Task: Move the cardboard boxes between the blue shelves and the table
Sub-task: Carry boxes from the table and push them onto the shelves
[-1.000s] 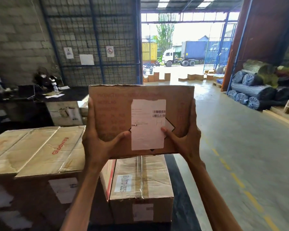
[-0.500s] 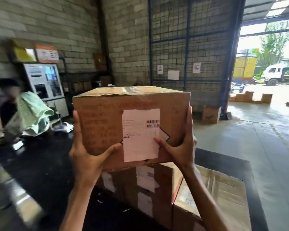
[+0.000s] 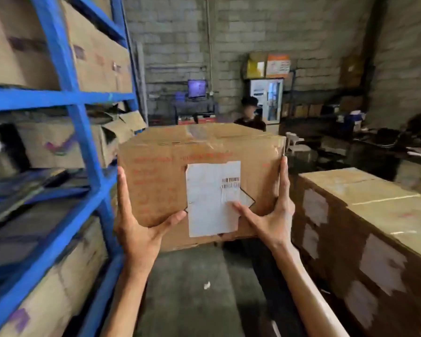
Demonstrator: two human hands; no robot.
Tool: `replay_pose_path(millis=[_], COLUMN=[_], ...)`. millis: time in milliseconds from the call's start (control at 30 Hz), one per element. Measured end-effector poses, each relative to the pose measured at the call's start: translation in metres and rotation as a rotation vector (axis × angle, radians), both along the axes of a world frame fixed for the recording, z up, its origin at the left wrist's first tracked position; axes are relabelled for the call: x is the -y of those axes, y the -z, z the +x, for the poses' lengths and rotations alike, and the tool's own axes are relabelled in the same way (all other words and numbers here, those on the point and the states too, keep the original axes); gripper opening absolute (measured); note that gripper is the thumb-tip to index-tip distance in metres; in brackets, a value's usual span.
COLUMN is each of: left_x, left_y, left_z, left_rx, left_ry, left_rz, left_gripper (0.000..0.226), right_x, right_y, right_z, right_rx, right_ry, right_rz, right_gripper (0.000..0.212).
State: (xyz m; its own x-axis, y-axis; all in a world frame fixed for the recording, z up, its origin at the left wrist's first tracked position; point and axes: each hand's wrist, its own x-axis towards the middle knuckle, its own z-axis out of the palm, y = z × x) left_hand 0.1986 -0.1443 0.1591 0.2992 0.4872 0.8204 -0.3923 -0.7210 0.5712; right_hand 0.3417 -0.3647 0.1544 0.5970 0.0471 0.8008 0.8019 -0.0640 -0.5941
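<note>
You held the cardboard box (image 3: 170,181) clear of the floor (image 3: 192,288), just beside the blue shelves (image 3: 83,132), left hand (image 3: 141,229) and right hand (image 3: 270,220) pressed flat against opposite sides, thumbs spread on its front. Keeping it level and squaring to a free bay looked wisest.

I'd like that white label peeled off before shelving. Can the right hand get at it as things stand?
Probably yes: the right hand has its thumb on the white label, nothing covering it. But it and the left hand carry the cardboard box, so peeling would mean letting go.
</note>
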Motion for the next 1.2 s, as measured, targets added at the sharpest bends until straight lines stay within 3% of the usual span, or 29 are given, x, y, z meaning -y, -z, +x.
replay_pose_path(millis=[133,267,500,800,967,1200], left_x=[-0.022,-0.038,-0.049,-0.108,-0.148,-0.198], left_y=[0.008,0.026,0.019,0.016,0.014,0.023], left_z=[-0.101,-0.192,-0.297,-0.362,-0.373,-0.410], left_rx=[-0.034,-0.026,-0.037,-0.067,-0.024,-0.080], left_ry=[-0.178,-0.199,-0.620,-0.986,-1.156,-1.420], left_rz=[-0.071,-0.221,-0.132,-0.200,-0.278,-0.393], left_gripper=[0.135,0.133,0.133,0.138,0.151,0.123], right_x=[-0.057,-0.108,-0.199,-0.349,-0.436,-0.535], right_y=[0.012,0.016,0.018,0.021,0.017,0.021], right_z=[-0.057,-0.116,-0.188,-0.239,-0.253,-0.293], right_rx=[-0.041,-0.071,-0.107,-0.205,-0.186,-0.119], right_ry=[-0.245,-0.436,-0.715,-1.073,-1.242,-1.554], right_rz=[0.009,-0.022,-0.122,-0.135,-0.179,-0.240], right_gripper=[0.130,0.130,0.139,0.150,0.127,0.116])
